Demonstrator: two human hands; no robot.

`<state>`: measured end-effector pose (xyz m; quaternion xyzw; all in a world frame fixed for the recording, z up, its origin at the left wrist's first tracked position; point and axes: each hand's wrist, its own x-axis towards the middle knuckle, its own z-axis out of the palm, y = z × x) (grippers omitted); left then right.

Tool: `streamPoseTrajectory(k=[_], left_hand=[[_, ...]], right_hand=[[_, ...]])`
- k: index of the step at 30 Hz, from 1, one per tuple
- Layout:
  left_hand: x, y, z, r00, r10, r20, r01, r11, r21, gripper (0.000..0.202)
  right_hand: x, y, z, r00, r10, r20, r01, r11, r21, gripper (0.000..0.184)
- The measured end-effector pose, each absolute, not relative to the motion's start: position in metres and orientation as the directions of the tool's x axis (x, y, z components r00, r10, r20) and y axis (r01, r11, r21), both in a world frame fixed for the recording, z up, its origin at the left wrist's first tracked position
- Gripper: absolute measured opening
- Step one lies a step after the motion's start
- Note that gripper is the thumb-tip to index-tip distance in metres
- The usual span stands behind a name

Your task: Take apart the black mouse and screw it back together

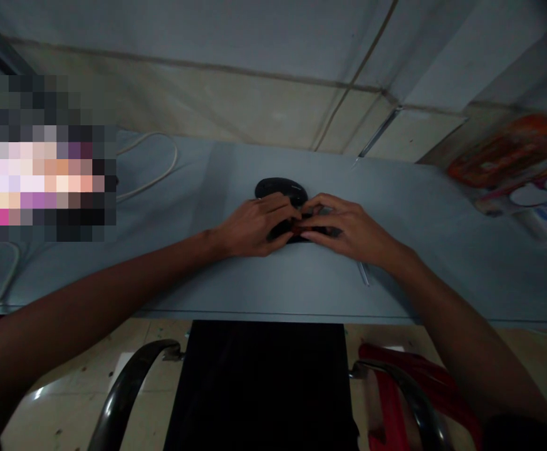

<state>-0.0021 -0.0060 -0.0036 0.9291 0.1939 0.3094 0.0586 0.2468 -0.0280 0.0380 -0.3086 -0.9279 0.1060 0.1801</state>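
My left hand (266, 225) and my right hand (341, 225) meet over the desk, fingers closed from both sides around a small dark piece (296, 238). A reddish bit shows between the fingertips. Most of the piece is covered by the fingers, so its kind is unclear. Just behind the hands lies a smooth black oval shell (281, 188), shaped like a computer mouse; its near edge is partly behind my left fingers. Close to my right wrist, a thin pale rod (363, 274) lies on the desk.
The grey desk (249, 288) runs along a tiled wall (254, 106). White cables (172, 166) and a blurred-out patch are at left. Orange and white packages (512, 153) stand at right. Below are chair armrests (130, 388) and a red object (390, 401).
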Motion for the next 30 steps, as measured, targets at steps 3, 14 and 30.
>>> streamPoseTrajectory(k=[3,14,30], left_hand=[[-0.002,-0.005,-0.005,0.736,0.407,0.541,0.318,-0.913,0.255,0.024],[-0.005,0.005,-0.009,0.712,0.436,0.551,0.251,-0.890,0.380,0.033],[-0.005,0.008,-0.006,0.651,0.537,0.537,0.339,-0.838,0.427,0.030]], right_hand=[[0.247,-0.029,0.038,-0.746,0.620,0.244,0.547,0.779,-0.308,0.027],[0.248,-0.027,0.037,-0.705,0.688,0.171,0.629,0.718,-0.299,0.031],[0.249,-0.024,0.034,-0.662,0.725,0.188,0.641,0.678,-0.360,0.043]])
